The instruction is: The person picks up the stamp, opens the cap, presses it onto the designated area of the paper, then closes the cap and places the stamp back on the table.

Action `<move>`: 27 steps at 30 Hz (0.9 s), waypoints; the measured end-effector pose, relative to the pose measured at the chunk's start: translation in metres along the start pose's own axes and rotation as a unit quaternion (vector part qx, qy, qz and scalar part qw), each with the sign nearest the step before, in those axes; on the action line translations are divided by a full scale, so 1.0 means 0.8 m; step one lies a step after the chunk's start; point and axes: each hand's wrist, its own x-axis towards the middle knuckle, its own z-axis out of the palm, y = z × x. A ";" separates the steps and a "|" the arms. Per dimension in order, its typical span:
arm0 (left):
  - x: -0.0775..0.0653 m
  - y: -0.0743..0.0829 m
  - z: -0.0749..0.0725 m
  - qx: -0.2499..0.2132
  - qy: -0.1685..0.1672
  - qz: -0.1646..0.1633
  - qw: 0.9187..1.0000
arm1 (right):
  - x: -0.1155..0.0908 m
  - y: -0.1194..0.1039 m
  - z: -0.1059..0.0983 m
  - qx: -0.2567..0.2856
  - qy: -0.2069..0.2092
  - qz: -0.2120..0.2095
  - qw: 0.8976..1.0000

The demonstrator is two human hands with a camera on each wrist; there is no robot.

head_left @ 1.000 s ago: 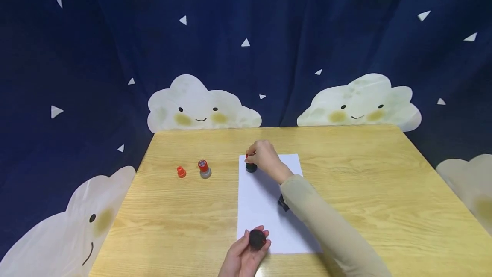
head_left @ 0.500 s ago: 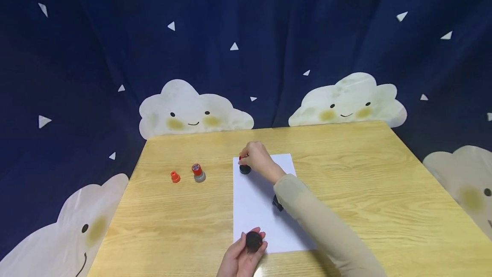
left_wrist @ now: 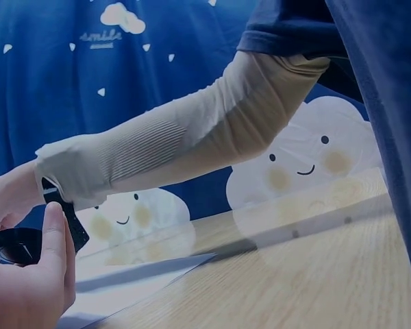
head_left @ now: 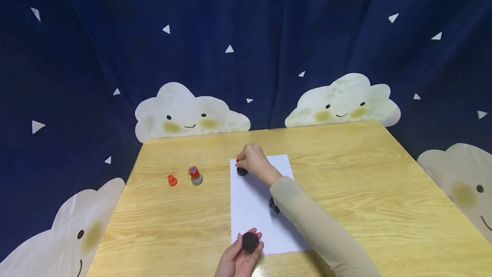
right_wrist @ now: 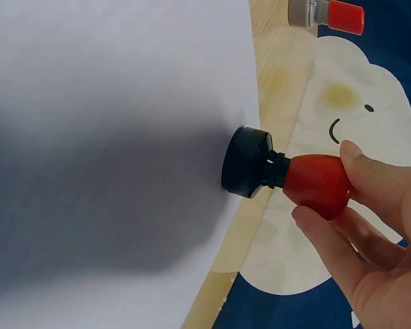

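My right hand [head_left: 254, 159] pinches the red handle of a stamp [right_wrist: 316, 184] between thumb and fingers. The stamp's round black base meets the white paper [head_left: 250, 208] near its far left corner, with the handle upright in the head view. Close to the paper's near edge, my left hand [head_left: 239, 256] holds a round black piece [head_left: 250, 242], cupped in curled fingers. That same black piece [left_wrist: 19, 245] looks like a hollow cap in the left wrist view; a bit of red shows beside it.
Left of the paper stand a red and grey stamp [head_left: 195, 175] and a small red stepped piece [head_left: 172, 180]. The wooden table [head_left: 357, 174] ends at a dark blue curtain [head_left: 215, 3] with clouds. A small black device [left_wrist: 65, 212] sits on the right wrist.
The head view has shifted, so the table's contents appear further left. Against the paper, the right hand and stamp keep their place, and the left hand still holds the black piece.
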 end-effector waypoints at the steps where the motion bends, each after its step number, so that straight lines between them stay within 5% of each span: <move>1: 0.000 0.000 0.000 -0.002 0.003 0.000 1.000 | 0.000 0.000 0.000 0.001 -0.001 0.005 1.000; 19: -0.008 -0.001 -0.003 -0.014 0.016 0.000 1.000 | -0.008 -0.006 -0.001 0.020 -0.020 0.026 0.999; 27: -0.004 0.002 -0.001 -0.018 0.014 0.007 1.000 | 0.000 -0.003 -0.006 -0.007 -0.052 -0.033 0.998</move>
